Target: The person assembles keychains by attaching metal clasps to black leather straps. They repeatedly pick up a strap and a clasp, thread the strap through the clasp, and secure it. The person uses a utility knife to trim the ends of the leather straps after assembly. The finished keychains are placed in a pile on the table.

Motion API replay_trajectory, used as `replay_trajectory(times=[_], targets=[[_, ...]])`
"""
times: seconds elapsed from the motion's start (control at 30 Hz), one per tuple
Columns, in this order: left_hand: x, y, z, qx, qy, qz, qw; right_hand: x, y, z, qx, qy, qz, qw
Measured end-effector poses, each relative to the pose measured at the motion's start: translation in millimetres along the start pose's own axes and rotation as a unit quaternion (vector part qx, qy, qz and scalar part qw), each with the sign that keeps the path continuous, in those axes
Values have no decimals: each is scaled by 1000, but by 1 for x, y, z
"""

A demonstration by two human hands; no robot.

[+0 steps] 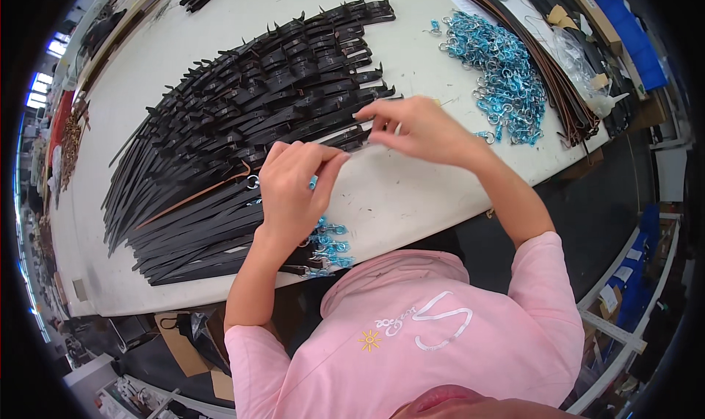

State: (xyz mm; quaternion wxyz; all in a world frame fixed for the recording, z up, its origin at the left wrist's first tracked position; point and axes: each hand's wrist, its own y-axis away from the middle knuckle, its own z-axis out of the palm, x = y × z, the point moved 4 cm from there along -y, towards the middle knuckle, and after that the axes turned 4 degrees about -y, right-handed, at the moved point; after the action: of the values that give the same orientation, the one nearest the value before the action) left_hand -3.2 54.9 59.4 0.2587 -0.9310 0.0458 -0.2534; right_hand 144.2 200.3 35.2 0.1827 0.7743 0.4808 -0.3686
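Note:
My left hand [294, 188] is closed over the near part of the strap pile, thumb and forefinger pressed together. A blue-wrapped metal clip [313, 182] shows beside its palm; whether the hand holds it I cannot tell. To its right, my right hand [422, 129] is curled at the ends of the black straps [308, 110], its fingers bent inward. What either hand's fingers grip is hidden or too small to make out. Below my left hand, near straps [198, 250] end in blue-wrapped clips [330, 244] by the table's front edge.
A heap of blue-wrapped metal clips [503, 74] lies at the right of the white table [418, 206]. Past it are long brown straps [547, 63] and clear plastic [580, 63]. One thin brown strap [191, 195] crosses the black ones. A blue bin [631, 37] stands far right.

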Motion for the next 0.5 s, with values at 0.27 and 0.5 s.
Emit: replay_trajectory(times=[0.27,0.5], targets=[[125,24,-97,63,44,45,996,144,-67,-107,173,169,42,969],[77,-25,-55,203,225,123,945,194,-136,-96,232,233,98,939]])
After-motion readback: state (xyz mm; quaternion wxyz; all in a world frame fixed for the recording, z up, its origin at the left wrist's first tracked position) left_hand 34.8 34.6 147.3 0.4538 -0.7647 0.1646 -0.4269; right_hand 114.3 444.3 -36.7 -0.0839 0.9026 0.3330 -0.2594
